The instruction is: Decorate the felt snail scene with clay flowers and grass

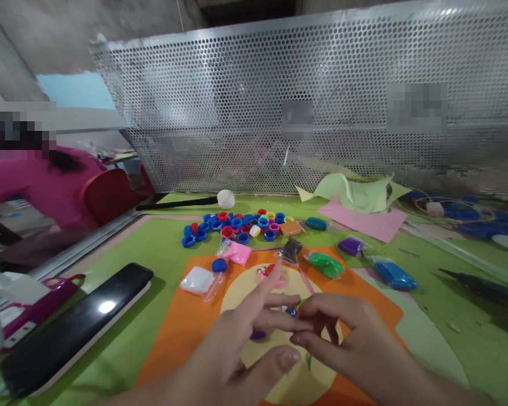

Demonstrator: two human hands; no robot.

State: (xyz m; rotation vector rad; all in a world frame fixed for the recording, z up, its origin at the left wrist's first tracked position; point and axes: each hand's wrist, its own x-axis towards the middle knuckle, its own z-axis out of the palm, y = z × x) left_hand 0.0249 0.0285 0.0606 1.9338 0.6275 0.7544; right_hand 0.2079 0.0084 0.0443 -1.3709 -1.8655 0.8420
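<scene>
In the head view, the 1 camera we have, we find the yellow disc [239, 286] in the lower centre of the frame, lying on an orange sheet [169, 338] over the green table [122, 242]. The left hand [241, 338] has its grip spread, the index finger reaching up the frame over a red-and-pink piece [264, 273] and the thumb well apart below. The right hand [355, 332] curls in from the lower right, its fingertips meeting the left hand's fingers; we cannot tell whether it pinches anything. The relation that matters, we judge, is at that meeting place: a blue-and-white piece [290, 310] sits on the disc between the 2 hands, just left of the right fingertips, while the left hand is nearer the red-and-pink piece. The disc looks roughly round, so we read no long axis. The fingers hide much of its middle, and a purple piece [258, 335] shows only partly beneath them. Both forearms run out at the bottom edge, and a black tool [486, 290] is cut off at the right.
</scene>
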